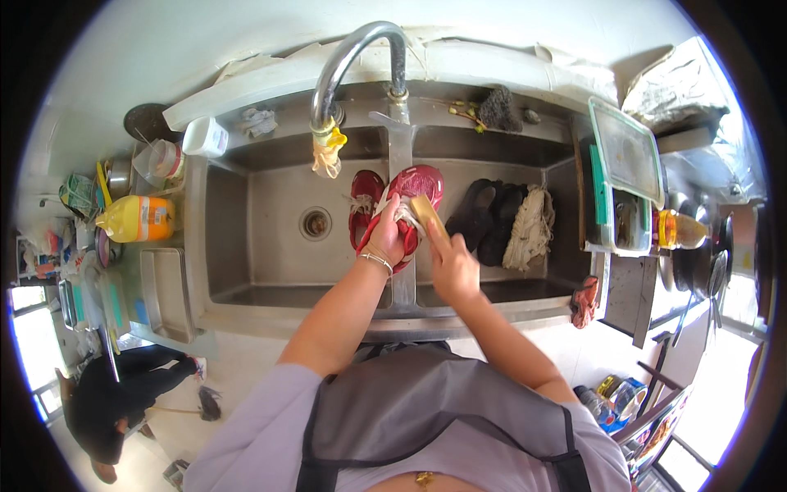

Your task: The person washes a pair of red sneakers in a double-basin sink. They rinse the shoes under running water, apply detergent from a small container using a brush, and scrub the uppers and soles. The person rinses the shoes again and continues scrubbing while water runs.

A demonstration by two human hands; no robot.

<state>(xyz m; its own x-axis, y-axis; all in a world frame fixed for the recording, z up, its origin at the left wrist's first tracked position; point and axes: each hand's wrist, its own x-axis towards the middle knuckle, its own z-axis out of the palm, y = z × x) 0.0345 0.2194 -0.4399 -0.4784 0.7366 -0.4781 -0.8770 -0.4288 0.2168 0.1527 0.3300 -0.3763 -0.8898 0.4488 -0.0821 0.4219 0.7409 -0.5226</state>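
Observation:
My left hand (388, 235) grips a red sneaker (418, 184) with white laces, held over the divider (403, 286) of a double stainless steel sink. In my right hand (454, 267) is a brush with a pale wooden back (427, 212), placed against the side of that shoe; its bristles are hidden. Just left of the held shoe, a second red sneaker (363, 195) lies in the left basin. Dark shoes (486, 212) and an off-white string mop head or bundle of cord (530, 227) rest in the right basin.
A curved chrome faucet (359, 40) arches over the left basin, its spout wrapped in cloth. A white tub (206, 136) stands on the left rim. Lidded plastic containers (627, 184) stand at right. Behind on the left, a person in dark clothes (117, 393) is near a mop (209, 404).

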